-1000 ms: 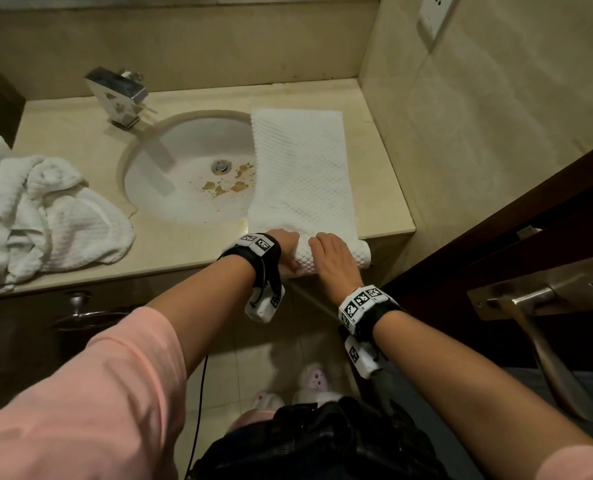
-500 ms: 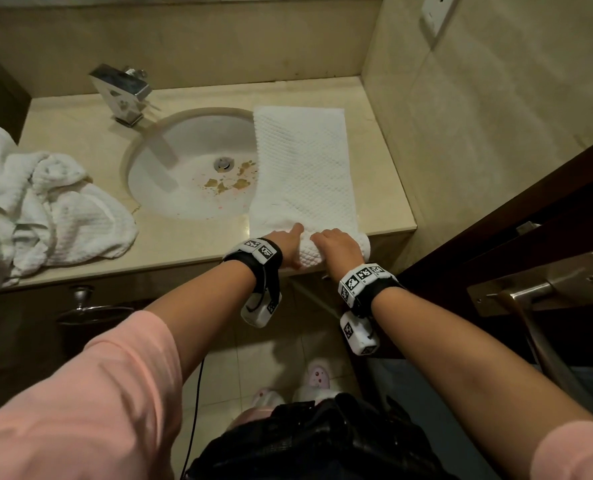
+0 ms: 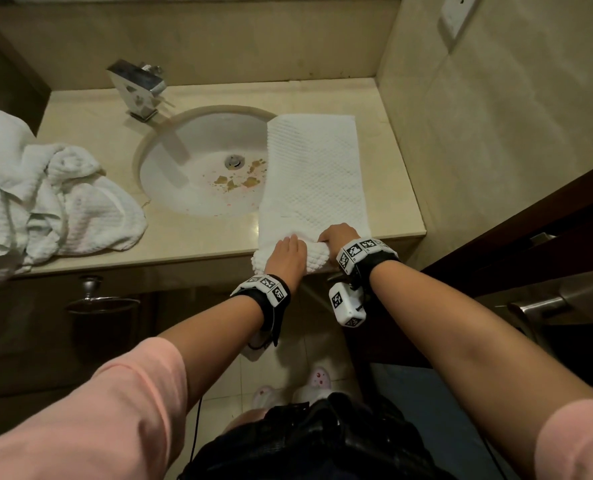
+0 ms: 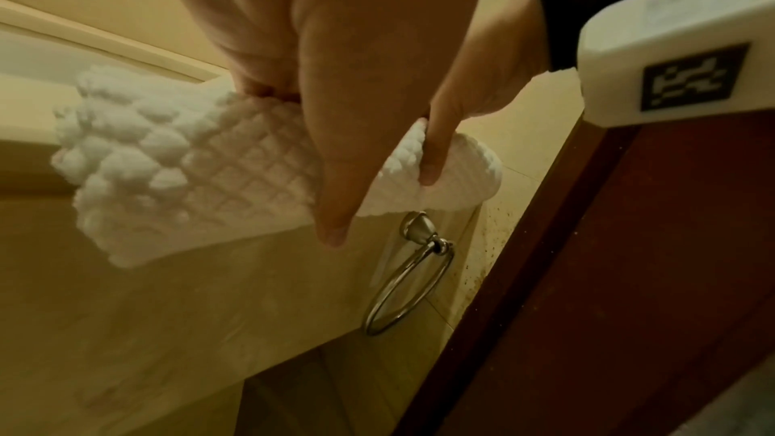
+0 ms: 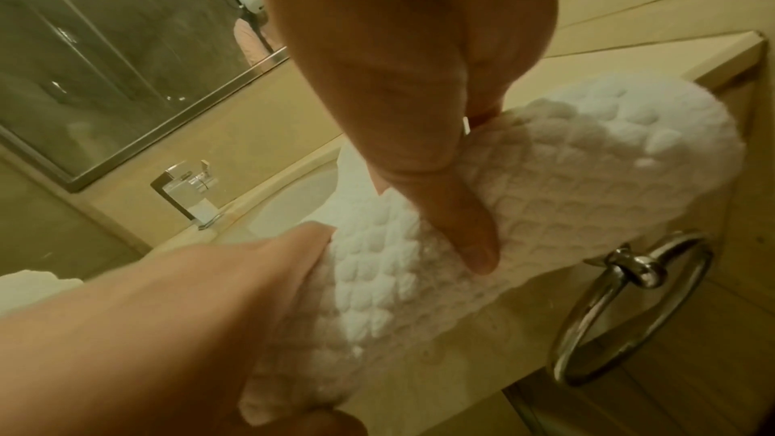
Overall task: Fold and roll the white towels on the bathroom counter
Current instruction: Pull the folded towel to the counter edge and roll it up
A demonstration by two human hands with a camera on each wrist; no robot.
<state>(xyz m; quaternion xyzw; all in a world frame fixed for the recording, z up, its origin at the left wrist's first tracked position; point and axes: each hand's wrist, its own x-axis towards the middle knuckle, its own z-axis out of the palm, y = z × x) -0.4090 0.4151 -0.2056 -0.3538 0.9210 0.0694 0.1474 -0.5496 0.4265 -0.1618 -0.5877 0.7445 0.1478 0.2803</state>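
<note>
While a heap of crumpled towels (image 3: 45, 199) is left at the left of the bench (image 3: 388, 161), the folded towel (image 3: 314, 174) is laid beside the sink (image 3: 201, 164), its rolled near end gripped by the left hand (image 3: 285, 252) and right hand (image 3: 338, 235).

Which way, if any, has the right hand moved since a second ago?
Yes. The right hand moved forward, toward the wall: it was below the counter front edge, now it is level with it, gripping the towel roll.
</note>
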